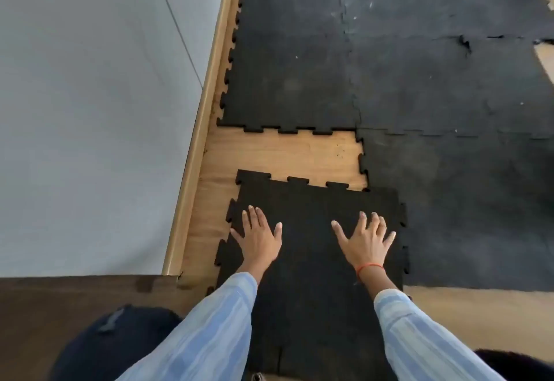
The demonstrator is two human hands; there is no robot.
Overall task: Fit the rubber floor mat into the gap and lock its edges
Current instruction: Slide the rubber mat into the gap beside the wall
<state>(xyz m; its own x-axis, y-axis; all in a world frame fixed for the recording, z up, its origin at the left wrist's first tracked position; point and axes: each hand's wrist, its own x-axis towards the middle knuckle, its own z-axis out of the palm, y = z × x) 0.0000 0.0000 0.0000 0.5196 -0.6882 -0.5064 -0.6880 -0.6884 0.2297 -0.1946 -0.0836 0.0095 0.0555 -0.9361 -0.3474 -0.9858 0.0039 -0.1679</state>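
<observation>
A loose black rubber mat [311, 209] with jigsaw edges lies on the wooden floor, near me. My left hand [258, 238] rests flat on its left part, fingers spread. My right hand [366, 241] lies flat on its right part, fingers spread, a red thread around the wrist. Beyond the mat's far edge a strip of bare wood, the gap [287, 153], stays uncovered. The mat's right edge overlaps the laid mat [449, 201] on the right. Its far teeth sit apart from the teeth of the laid mat [287, 81] ahead.
A grey wall [90, 111] with a wooden skirting board [207, 105] runs along the left. Laid black mats cover the floor ahead and to the right. A dark wooden surface [75, 293] and a dark object [111, 341] sit at the lower left.
</observation>
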